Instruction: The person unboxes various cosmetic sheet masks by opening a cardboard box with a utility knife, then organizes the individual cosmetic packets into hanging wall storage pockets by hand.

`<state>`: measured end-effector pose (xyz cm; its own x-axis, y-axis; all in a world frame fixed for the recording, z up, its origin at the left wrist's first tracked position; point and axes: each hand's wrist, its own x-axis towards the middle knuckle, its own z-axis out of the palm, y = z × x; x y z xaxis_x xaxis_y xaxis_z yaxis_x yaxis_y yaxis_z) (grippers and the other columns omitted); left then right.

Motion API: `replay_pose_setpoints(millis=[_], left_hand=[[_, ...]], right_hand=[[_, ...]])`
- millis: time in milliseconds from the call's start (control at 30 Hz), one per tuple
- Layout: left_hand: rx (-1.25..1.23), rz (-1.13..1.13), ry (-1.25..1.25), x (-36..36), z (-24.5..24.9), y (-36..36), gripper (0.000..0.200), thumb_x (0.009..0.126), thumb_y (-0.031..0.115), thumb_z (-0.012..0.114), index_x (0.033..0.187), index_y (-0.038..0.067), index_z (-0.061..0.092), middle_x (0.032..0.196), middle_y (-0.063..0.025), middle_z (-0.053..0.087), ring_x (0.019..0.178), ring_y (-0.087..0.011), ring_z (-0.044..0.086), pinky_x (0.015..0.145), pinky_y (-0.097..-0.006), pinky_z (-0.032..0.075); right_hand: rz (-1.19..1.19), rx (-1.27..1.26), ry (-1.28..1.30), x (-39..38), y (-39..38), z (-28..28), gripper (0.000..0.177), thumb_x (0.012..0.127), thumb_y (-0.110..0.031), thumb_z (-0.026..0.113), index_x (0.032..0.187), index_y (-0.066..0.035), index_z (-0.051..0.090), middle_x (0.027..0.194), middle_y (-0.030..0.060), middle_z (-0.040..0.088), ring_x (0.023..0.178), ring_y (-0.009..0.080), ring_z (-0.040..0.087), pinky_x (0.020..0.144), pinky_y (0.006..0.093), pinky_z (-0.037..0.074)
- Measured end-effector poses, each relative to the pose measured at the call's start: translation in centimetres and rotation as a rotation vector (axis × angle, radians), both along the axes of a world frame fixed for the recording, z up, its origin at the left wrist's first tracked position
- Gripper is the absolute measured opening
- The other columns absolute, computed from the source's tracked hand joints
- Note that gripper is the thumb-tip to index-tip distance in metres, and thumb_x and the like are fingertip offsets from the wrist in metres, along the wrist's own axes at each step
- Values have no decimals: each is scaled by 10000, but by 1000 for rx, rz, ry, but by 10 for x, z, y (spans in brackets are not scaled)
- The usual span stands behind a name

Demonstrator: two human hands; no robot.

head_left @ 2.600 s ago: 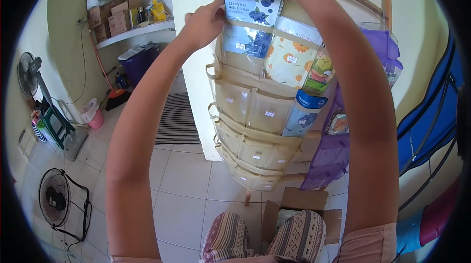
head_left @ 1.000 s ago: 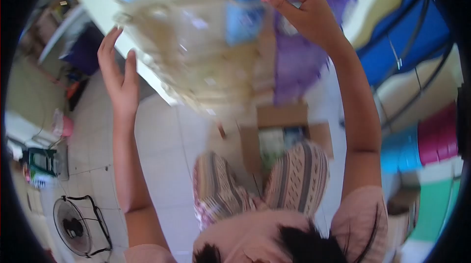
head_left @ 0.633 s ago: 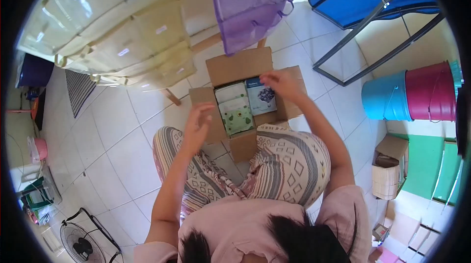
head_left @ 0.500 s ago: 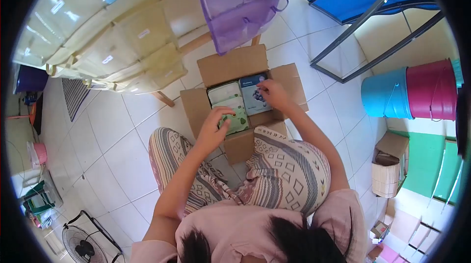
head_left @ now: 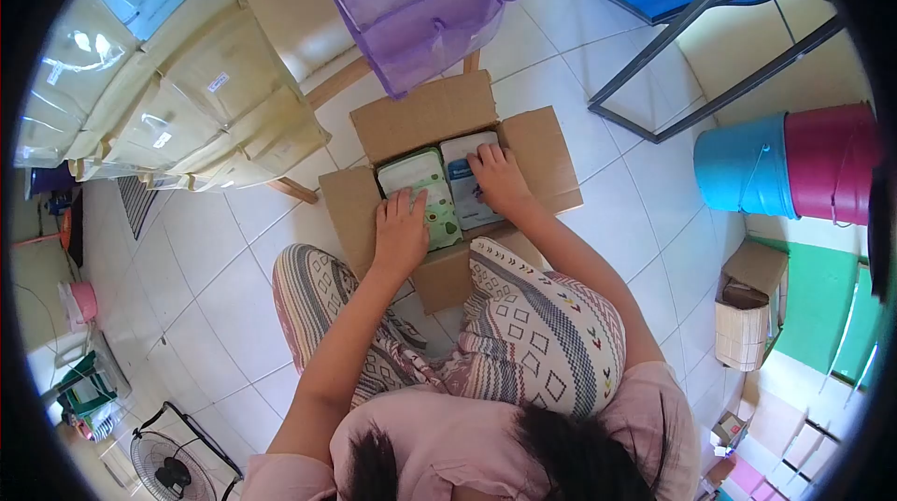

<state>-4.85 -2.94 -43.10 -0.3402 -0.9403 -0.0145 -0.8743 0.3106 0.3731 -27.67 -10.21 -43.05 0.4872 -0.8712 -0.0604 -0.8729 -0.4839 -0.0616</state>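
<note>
Between my knees stands an opened cardboard box (head_left: 425,105) with its flaps folded outward. In its left part lies a green and white packet (head_left: 441,213) with an avocado pattern. My left hand (head_left: 402,228) rests on that packet's left side, palm down, fingers stretched out. On the right is a pale packet (head_left: 478,213) with a blue label and dark fruit printed on it. My right hand (head_left: 500,178) lies over the upper right of this packet, fingers extended and touching its top. The hands cover parts of both packets, and what lies beneath them is hidden.
A purple hanging organizer (head_left: 434,24) and a cream pocket organizer (head_left: 201,90) hang beyond the box. A dark metal frame (head_left: 654,138), blue bucket (head_left: 746,169) and magenta bucket (head_left: 827,164) stand right. A fan (head_left: 173,471) is at lower left.
My left hand has flattened onto the green packet. The right hand has moved from a pinched pose to lying on the right packet, whose top now looks paler. The view has shifted slightly.
</note>
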Motion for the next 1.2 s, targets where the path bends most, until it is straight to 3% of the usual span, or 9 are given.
replay_pose_setpoints(millis=[300, 533, 633, 733, 800, 867, 1000, 1100, 1200], left_hand=[[-53, -66, -50, 7, -8, 0, 639, 780, 160, 727, 1361, 61, 479, 1389, -184, 464, 1296, -340, 433, 1070, -496, 343], [-67, -82, -58, 12, -14, -3, 640, 781, 150, 721, 1367, 65, 480, 1401, -182, 460, 1300, -337, 432, 1072, -492, 342], [-119, -87, -59, 11, -11, -6, 563, 795, 124, 652, 1337, 49, 517, 1375, -190, 484, 1280, -335, 450, 1056, -490, 356], [-77, -85, -37, 12, -12, -10, 513, 819, 118, 607, 1326, 62, 544, 1382, -209, 482, 1286, -369, 452, 1038, -508, 377], [98, -122, 44, 17, 11, -19, 511, 824, 140, 617, 1328, 84, 550, 1397, -224, 472, 1295, -388, 451, 1033, -518, 392], [-100, -100, 113, 30, 35, -26, 460, 820, 156, 642, 1273, 90, 595, 1390, -209, 486, 1274, -379, 476, 1036, -498, 405], [-410, -22, 317, 86, 155, -63, 389, 811, 72, 643, 1198, 105, 639, 1365, -173, 519, 1295, -373, 461, 1076, -489, 381], [-704, 83, 267, 136, 258, -74, 379, 790, 17, 627, 1157, 108, 653, 1326, -147, 546, 1265, -363, 487, 1052, -470, 396], [-965, 128, 170, 166, 331, -84, 397, 779, 5, 631, 1166, 91, 640, 1230, -130, 573, 1185, -349, 520, 991, -461, 416]], right_hand=[[37, -160, -233, -23, 25, -9, 262, 824, -119, 569, 1076, -47, 578, 1109, 125, 557, 1097, 301, 546, 973, 427, 418], [99, -191, -312, -31, 44, 6, 209, 797, -83, 551, 1005, -63, 564, 1086, 112, 596, 1088, 307, 557, 971, 441, 412], [143, 9, -246, -36, 49, 14, 200, 798, -79, 551, 997, -75, 568, 1025, 104, 634, 1068, 305, 580, 957, 445, 419], [13, 117, -94, -34, 48, 28, 192, 811, -76, 549, 998, -90, 590, 928, 122, 670, 984, 315, 633, 887, 476, 462], [-12, 243, -56, -47, 39, 25, 143, 842, -175, 593, 929, -88, 665, 853, 182, 677, 814, 392, 658, 715, 501, 516], [-79, 335, -94, -37, 18, 103, 156, 801, -188, 660, 928, -113, 710, 891, 146, 685, 851, 373, 656, 756, 478, 521], [-135, 180, -441, -15, -23, 251, 193, 810, -81, 686, 1000, -52, 691, 997, 163, 696, 907, 361, 651, 783, 419, 511], [105, -42, -720, 19, -51, 335, 254, 879, 42, 612, 1118, -26, 667, 1001, 120, 711, 879, 208, 660, 785, 311, 500], [210, -297, -893, 59, -77, 401, 254, 906, -1, 633, 1156, -45, 651, 1009, 91, 702, 946, 148, 633, 846, 291, 485]])
